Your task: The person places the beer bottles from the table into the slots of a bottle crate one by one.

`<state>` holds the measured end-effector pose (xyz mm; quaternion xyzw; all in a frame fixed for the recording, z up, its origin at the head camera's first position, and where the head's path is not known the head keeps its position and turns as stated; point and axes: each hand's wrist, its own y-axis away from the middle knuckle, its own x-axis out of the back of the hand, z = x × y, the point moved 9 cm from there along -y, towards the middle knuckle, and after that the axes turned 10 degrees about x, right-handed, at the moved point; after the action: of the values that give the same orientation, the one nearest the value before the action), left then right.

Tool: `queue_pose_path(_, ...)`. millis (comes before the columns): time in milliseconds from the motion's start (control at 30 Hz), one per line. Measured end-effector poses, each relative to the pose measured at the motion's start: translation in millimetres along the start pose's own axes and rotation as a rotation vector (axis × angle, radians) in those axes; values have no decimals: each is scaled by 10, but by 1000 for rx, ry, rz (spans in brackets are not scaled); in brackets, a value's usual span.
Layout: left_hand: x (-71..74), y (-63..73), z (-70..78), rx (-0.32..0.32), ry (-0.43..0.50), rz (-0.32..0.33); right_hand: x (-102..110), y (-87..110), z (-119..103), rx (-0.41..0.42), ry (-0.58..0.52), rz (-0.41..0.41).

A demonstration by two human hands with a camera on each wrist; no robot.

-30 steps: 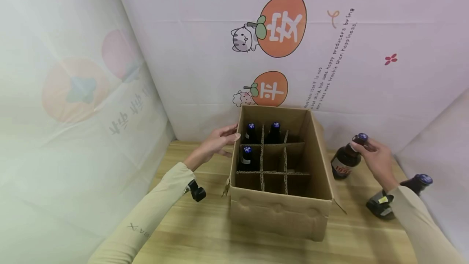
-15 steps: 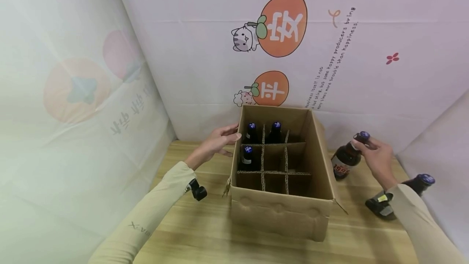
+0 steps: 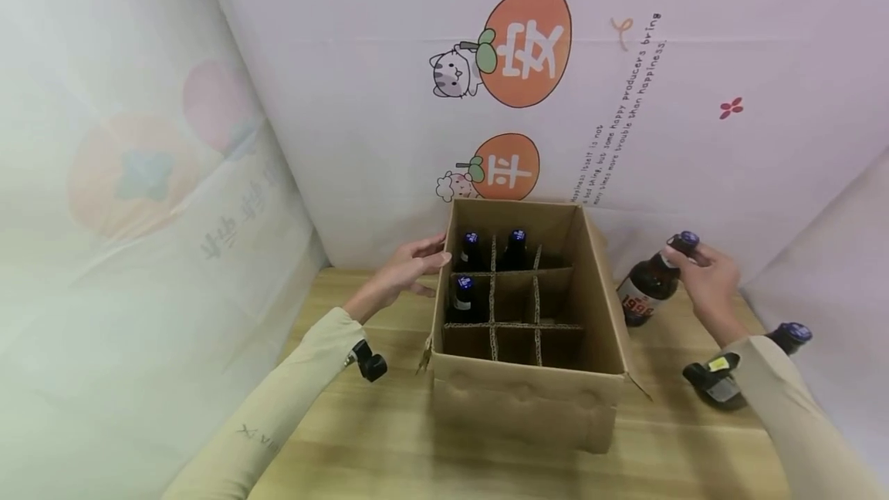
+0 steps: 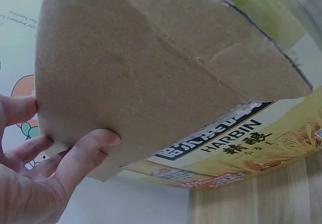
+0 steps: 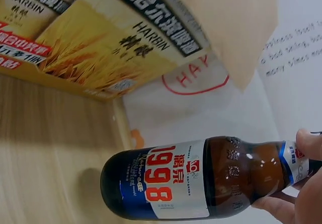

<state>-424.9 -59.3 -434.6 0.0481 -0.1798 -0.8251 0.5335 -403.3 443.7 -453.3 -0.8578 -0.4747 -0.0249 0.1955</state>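
A brown beer bottle (image 5: 176, 178) with a white, red and blue 1998 label hangs tilted right of the carton, its base raised off the table in the right wrist view. My right hand (image 3: 710, 282) grips its neck, below the blue cap. The divided cardboard beer carton (image 3: 528, 407) stands with its top open. Three capped bottles sit in it: a back-left bottle (image 3: 471, 253), a back-middle bottle (image 3: 516, 251) and a middle-left bottle (image 3: 465, 301). My left hand (image 3: 403, 272) rests against the carton's left side, fingers fairly straight, thumb touching the cardboard flap (image 4: 136, 73).
Another capped bottle (image 3: 790, 336) stands at the right, partly hidden by my right sleeve (image 3: 778, 392). A printed white cloth wall (image 3: 375, 99) rises close behind the carton. Bare wooden table (image 3: 347, 438) shows in front and to the left.
My right hand has lifted the bottle slightly and moved it a little toward the carton, its base tilting left. The view has shifted slightly. My left hand stays against the carton.
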Motion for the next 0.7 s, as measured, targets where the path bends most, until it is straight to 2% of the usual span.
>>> queue_pose_path(100,7,-8,19,-13,-4,-11,7,-6,-103,-14,-27,19)
queue_pose_path(200,23,2,21,-14,-8,-11,-33,15,-193,-44,-30,-26)
queue_pose_path(300,10,9,22,-8,-7,-8,-42,40,-285,-33,-28,-67)
queue_pose_path(433,0,20,21,-7,-4,-7,-44,30,-440,24,22,-87)
queue_pose_path(600,-12,19,24,-9,-7,-5,-54,30,-654,89,156,-114)
queue_pose_path(700,-21,20,31,-5,-10,-1,-62,29,-772,97,142,-143)
